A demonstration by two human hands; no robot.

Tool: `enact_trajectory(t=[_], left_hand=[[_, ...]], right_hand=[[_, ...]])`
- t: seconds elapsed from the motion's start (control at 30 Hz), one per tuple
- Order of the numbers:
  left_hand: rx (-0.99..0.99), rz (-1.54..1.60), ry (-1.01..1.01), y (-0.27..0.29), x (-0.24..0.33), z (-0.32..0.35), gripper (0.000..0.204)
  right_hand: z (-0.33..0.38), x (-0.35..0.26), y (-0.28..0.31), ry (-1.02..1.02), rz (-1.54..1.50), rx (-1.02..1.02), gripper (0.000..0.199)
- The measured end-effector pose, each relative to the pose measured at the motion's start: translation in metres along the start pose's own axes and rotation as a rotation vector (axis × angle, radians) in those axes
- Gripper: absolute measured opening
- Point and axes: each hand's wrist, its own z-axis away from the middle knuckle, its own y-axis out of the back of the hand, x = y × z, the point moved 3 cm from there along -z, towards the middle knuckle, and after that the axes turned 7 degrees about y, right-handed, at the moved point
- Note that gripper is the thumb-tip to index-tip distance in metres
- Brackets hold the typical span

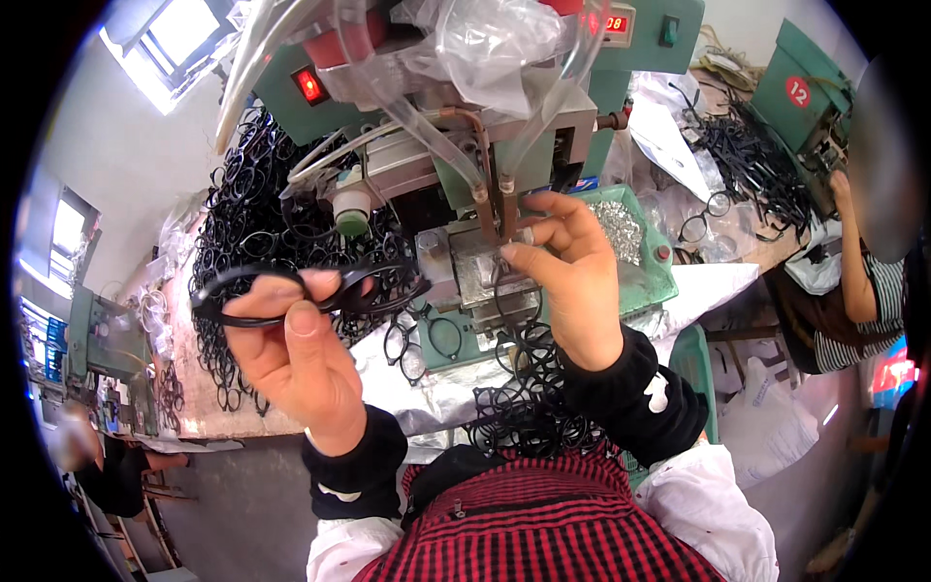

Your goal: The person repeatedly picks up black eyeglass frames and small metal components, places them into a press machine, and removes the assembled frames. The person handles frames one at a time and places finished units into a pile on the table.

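The black eyeglass frame (301, 291) sits pinched in the left hand (296, 354), raised above the workbench in front of the green machine (504, 145). Thumb and fingers are closed on the middle of the frame. Its long axis runs nearly level, left to right, with one end pointing out past the hand toward the heap of black frames (242, 204) and the other toward the machine's metal fixture (485, 267); the lens openings look tilted, partly edge-on to the camera.

To the right, the right hand (572, 281) reaches to the fixture under the machine's head, forefinger and thumb drawn close together as if gripping something small there; whether anything is between them cannot be made out. Just right of that hand, a green tray (659, 281) holds small silvery parts.

The step in hand looks like feeding: one frame held ready while the fixture is tended. The next move probably calls for bringing the frame's right end across and seating it squarely in the fixture.
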Motion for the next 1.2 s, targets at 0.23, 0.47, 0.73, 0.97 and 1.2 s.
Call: enact_trajectory(t=[0.23,0.47,0.73,0.97,1.2], left_hand=[[-0.016,-0.161,0.031,-0.022,-0.003,-0.041,0.014],[-0.053,-0.190,0.062,-0.027,0.001,-0.039,0.011],[-0.682,-0.579,-0.616,-0.056,-0.014,0.034,0.020],[-0.662,-0.615,-0.683,-0.062,-0.039,0.047,0.017],[-0.621,-0.558,-0.649,-0.056,-0.047,0.054,0.022]], right_hand=[[-0.002,-0.004,-0.008,0.033,0.051,-0.019,0.044],[0.005,-0.005,-0.013,-0.105,-0.221,0.041,0.047],[0.008,0.032,0.109,0.106,0.933,-0.095,0.029],[-0.013,0.000,0.146,0.353,0.870,0.131,0.025],[0.016,0.018,0.132,0.417,1.275,-0.144,0.014]])
